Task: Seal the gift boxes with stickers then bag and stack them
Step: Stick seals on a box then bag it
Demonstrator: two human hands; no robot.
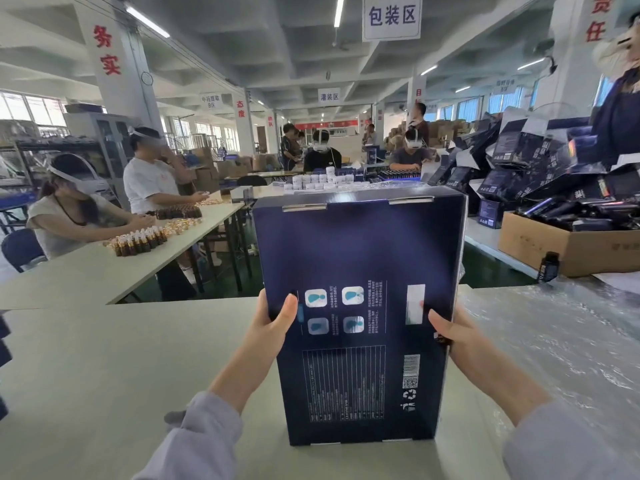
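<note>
Navy gift box (356,254) upright, seemingly on table (104,358); left hand (273,323), right hand (450,336) grips clamped on sides.

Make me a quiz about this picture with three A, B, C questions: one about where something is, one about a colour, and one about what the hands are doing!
1. Where is the brown carton?
A) on the right
B) on the left
C) hanging from the ceiling

2. What colour is the gift box?
A) red
B) dark blue
C) yellow

3. How is the gift box held?
A) lying flat, untouched
B) pinched by one hand only
C) standing upright, gripped at both sides

Answers:
1 A: the carton sits on the right side of the view.
2 B: the box's whole printed face is dark blue.
3 C: the left hand and right hand each grip a side, and the box's bottom edge looks to rest on the table.
</note>
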